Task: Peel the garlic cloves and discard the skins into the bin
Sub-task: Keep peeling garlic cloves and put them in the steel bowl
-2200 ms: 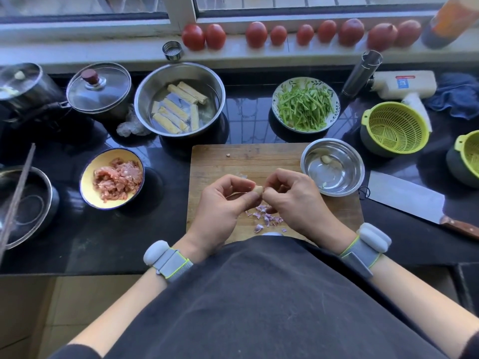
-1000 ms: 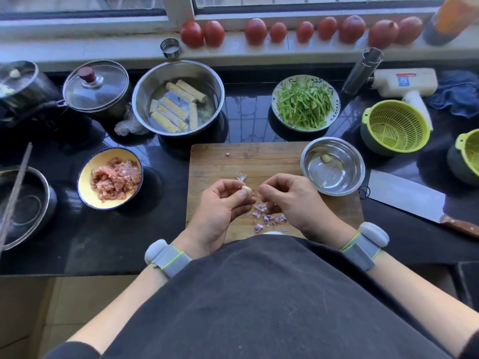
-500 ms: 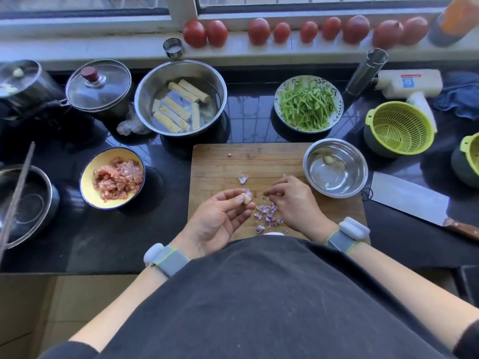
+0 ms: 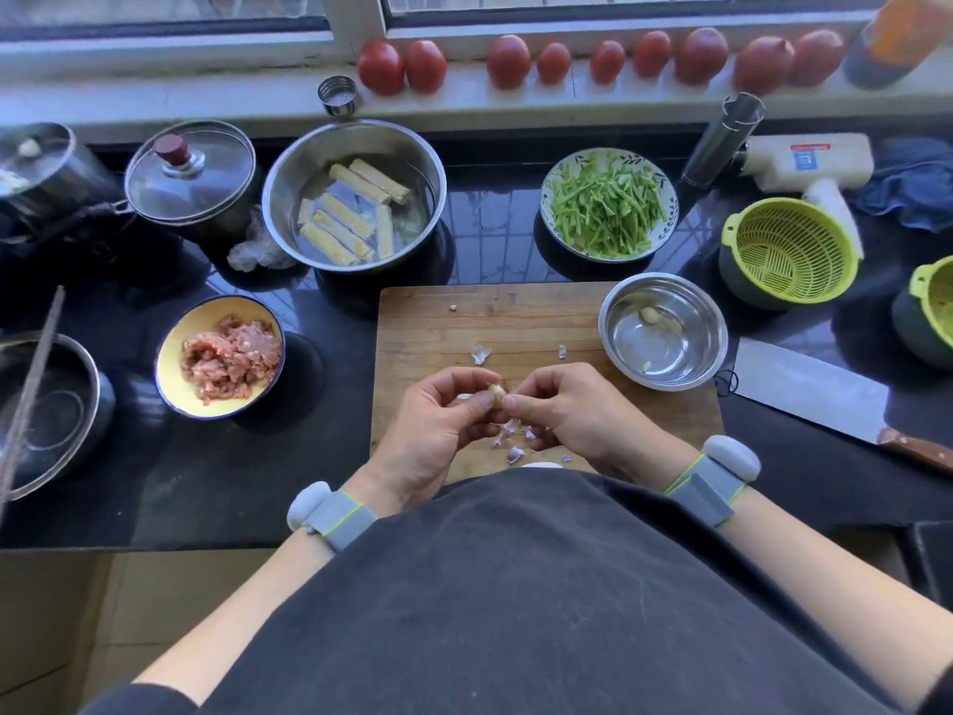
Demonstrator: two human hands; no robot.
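At far left we note a steel bowl point(image 4: 49, 415) on the black counter point(image 4: 289, 456), with a thin rod point(image 4: 31, 384) lying across its rim. Behind it stand a dark pot point(image 4: 46, 183) and a lidded pot point(image 4: 193, 175). Next, a yellow bowl of minced meat point(image 4: 222, 357), and behind that a steel basin point(image 4: 355, 194) holding pale sticks in water. A row of tomatoes point(image 4: 598, 60) lines the sill.

Centre: wooden cutting board point(image 4: 515, 322). Over its near edge we see the left hand point(image 4: 438, 436), fingers curled, thumb and forefinger pinching a garlic clove point(image 4: 496, 391). The clove is held just above the board, between both hands. The right hand point(image 4: 577, 412) meets it from the other side, fingers curled, thumb tip and forefinger closed on the clove's end; whether they grip skin or the clove itself we cannot tell. Purple garlic skins point(image 4: 513, 438) lie scattered on the board beneath the hands, with two loose flakes further back. Both wrists carry grey bands.

Right of the board's far corner: a small steel bowl point(image 4: 664, 330) containing two peeled cloves point(image 4: 651, 315). Behind it, a plate of green vegetable strips point(image 4: 608, 204). Further right, a cleaver point(image 4: 820, 397) lies flat on the counter, then a green colander point(image 4: 789, 250), a second one at the frame edge, a white bottle point(image 4: 804, 162) on its side, and a blue cloth point(image 4: 913, 180).
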